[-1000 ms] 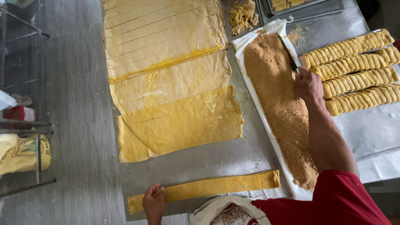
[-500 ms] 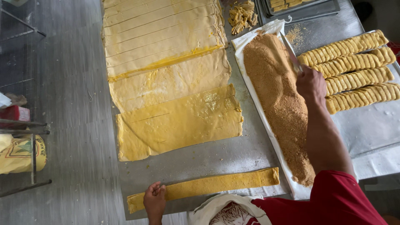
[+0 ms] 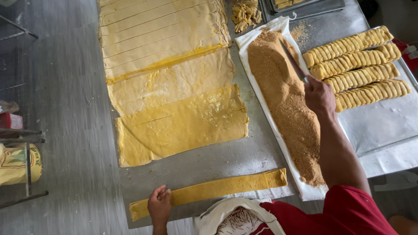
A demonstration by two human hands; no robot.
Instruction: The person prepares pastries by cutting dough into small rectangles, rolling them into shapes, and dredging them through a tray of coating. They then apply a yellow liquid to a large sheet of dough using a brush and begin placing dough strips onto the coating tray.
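My left hand [image 3: 159, 207] presses on the left part of a long yellow dough strip [image 3: 217, 190] lying along the near edge of the metal table [image 3: 209, 159]. My right hand [image 3: 320, 96] grips a knife [image 3: 292, 61] whose blade lies over a long heap of brown crumbs [image 3: 283, 100] on white paper [image 3: 265, 126]. A big sheet of yellow dough [image 3: 174, 87], scored into strips, covers the middle of the table.
Rows of shaped ridged pastries [image 3: 355, 65] lie on white paper at the right. A small pile of dough scraps [image 3: 246, 15] and a metal tray [image 3: 305, 6] sit at the far edge. A yellow sack [image 3: 17, 163] stands on the floor at left.
My right hand with the knife has shifted a little toward me along the crumb heap. My left hand stays on the dough strip.
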